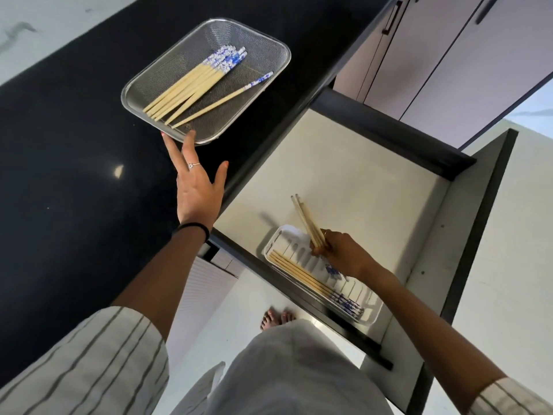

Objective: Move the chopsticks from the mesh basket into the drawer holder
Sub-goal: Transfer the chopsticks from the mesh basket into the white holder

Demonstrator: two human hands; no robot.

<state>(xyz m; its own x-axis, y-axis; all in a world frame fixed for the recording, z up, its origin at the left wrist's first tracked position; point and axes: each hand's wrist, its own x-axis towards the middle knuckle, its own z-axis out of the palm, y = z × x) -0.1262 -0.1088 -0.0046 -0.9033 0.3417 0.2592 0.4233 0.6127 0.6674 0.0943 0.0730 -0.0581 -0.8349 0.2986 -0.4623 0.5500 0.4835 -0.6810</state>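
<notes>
Wooden chopsticks (308, 223), a few of them, are pinched in the right hand (341, 253) just above the white drawer holder (369, 313), tips up. The left hand (196, 187) is flat and loose, fingertips touching the mesh basket (281, 55), which has more sticks. If the tilted sticks drop crooked, they could roll onto the drawer (359, 175) floor.

The person is wearing a pale cream top with thin grey stripes, its loose sleeves (89, 363) ending near the elbows. A slim silver ring (193, 165) is sitting on a finger of the left hand (199, 187), a black band (194, 227) is circling that wrist, and the feet (276, 320) are showing bare
</notes>
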